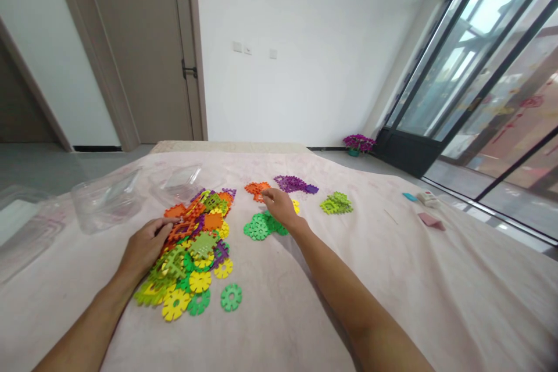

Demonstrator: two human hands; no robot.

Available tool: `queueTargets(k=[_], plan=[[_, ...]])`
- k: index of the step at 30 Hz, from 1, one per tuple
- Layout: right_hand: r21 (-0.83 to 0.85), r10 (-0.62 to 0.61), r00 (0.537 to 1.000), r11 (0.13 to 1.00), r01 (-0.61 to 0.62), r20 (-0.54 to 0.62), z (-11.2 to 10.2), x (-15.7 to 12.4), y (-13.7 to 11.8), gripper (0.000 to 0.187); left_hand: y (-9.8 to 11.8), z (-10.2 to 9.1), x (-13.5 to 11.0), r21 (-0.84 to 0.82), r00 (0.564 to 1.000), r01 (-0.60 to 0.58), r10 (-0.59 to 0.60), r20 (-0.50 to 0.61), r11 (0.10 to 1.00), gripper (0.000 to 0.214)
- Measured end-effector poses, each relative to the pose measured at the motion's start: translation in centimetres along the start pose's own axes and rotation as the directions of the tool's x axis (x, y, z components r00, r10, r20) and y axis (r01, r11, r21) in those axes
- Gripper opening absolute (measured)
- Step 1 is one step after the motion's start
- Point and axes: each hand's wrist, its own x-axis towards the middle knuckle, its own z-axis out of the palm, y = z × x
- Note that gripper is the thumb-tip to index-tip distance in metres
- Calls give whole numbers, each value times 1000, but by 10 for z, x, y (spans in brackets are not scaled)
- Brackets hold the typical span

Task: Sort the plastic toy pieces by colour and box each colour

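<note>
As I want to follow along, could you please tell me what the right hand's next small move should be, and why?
Perhaps the right hand should release any piece it holds onto the flat orange plastic pieces: it is close to them, and nearby round green plastic pieces lie grouped by colour. What it holds is unclear.

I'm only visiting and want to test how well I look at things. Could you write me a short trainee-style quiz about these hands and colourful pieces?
1. True or false: the left hand is holding a clear container.
2. Which pile is at the fingertips of the right hand: A, purple; B, orange; C, lime?
3. What colour is the loose disc lying apart, just right of the near end of the mixed pile?

Key:
1. False; its fingers touch the mixed pile.
2. B, the orange pile.
3. Green.
</note>
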Motion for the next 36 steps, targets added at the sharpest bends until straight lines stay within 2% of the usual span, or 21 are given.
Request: queueTargets(k=[4,7,10,13,15,18,22,24,27,29,31,33,35,36], plan=[[79,-118,992,990,113,53,3,-30,-34,25,4,-2,-2,-8,1000,3,-3,-12,1000,46],[73,-179,982,982,174,67,9,-51,-56,23,5,-3,-3,8,1000,-1,1,-20,1000,45],[39,-283,952,959,280,114,19,-69,-73,20,4,-3,-3,9,1000,-14,14,-12,1000,45],[-32,-355,919,930,366,171,27,-81,-84,28,4,-3,-3,9,1000,-22,22,-8,1000,45],[-81,-362,914,921,381,182,31,-85,-89,36,5,-3,-3,4,1000,-18,18,-15,1000,45],[-97,-328,931,933,346,162,35,-87,-93,37,8,-3,-4,-19,1000,-5,4,-17,1000,44],[-10,-259,958,965,262,121,40,-86,-92,28,9,-3,-4,-13,1000,0,0,-15,1000,44],[57,-213,971,977,208,106,43,-86,-91,22,8,-3,-3,7,1000,-9,9,-14,1000,44],[232,-130,978,969,89,164,42,-83,-86,12,7,-3,-2,19,1000,-8,8,-6,1000,45],[328,-142,975,941,81,169,38,-78,-82,11,7,-4,-2,19,1000,1,-1,-8,1000,45],[361,-175,982,922,138,72,31,-69,-74,10,7,-3,-2,20,1000,4,-4,-10,1000,45],[389,-124,990,911,138,-62,23,-56,-61,10,7,-3,-2,20,1000,2,-2,-10,1000,45],[484,45,989,875,28,-139,15,-42,-42,15,6,-3,-2,20,1000,-2,2,-4,1000,46],[539,138,980,841,-40,-142,11,-35,-30,19,5,-3,-1,23,1000,-3,3,-1,1000,46]])
